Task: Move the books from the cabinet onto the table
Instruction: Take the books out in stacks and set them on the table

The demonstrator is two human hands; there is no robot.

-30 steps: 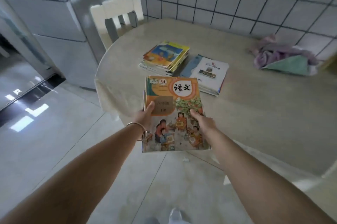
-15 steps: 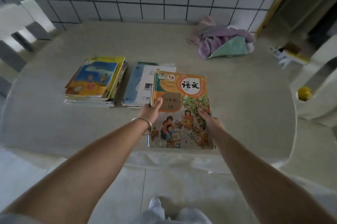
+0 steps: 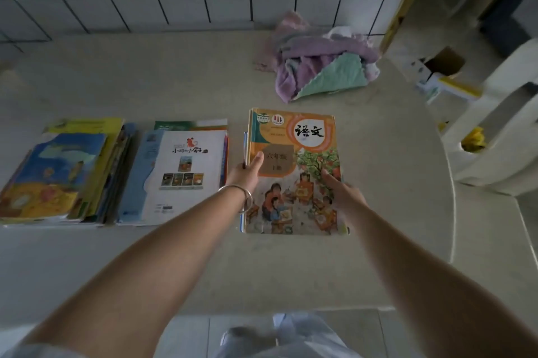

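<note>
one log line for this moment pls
phase: placing | left hand + right hand: gripping orange textbook stack | over table, right of white-cover stack | contact: unclear

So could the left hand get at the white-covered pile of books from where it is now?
Probably yes, once free: the white-covered pile lies just beside the left hand with nothing between, but that hand is gripping the orange textbook.

The orange textbook (image 3: 294, 171) reads "语文" in its white circle, and "六年级" on the brown panel, seemingly "上册" below. The white book (image 3: 186, 171) bears a blurred title.
</note>
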